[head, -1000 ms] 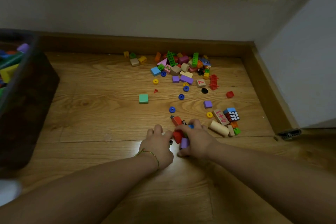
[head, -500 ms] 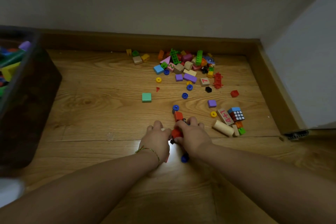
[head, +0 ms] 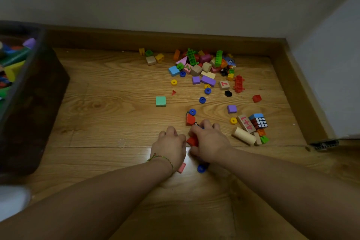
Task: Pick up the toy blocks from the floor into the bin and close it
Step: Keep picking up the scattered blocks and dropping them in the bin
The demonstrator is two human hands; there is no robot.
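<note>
Both hands are down on the wooden floor, side by side, fingers curled over a small clump of blocks. My left hand (head: 169,145) and my right hand (head: 209,141) press together around a red block (head: 192,141) that shows between them. A pink block (head: 181,167) and a blue ring (head: 201,168) lie under my wrists. Another red block (head: 190,119) sits just beyond my right fingers. The main pile of coloured blocks (head: 202,64) lies farther off by the skirting. The dark bin (head: 33,99) stands at the left, holding several blocks.
A green cube (head: 161,101) lies alone mid-floor. To the right are a wooden cylinder (head: 243,136), a "4+1" block (head: 246,123) and a puzzle cube (head: 258,121). Wooden skirting (head: 296,91) and white walls close the corner; a radiator hangs above.
My hands have closed tighter together over the clump. A pink block and a blue ring now lie out behind my wrists. The camera has shifted slightly.
</note>
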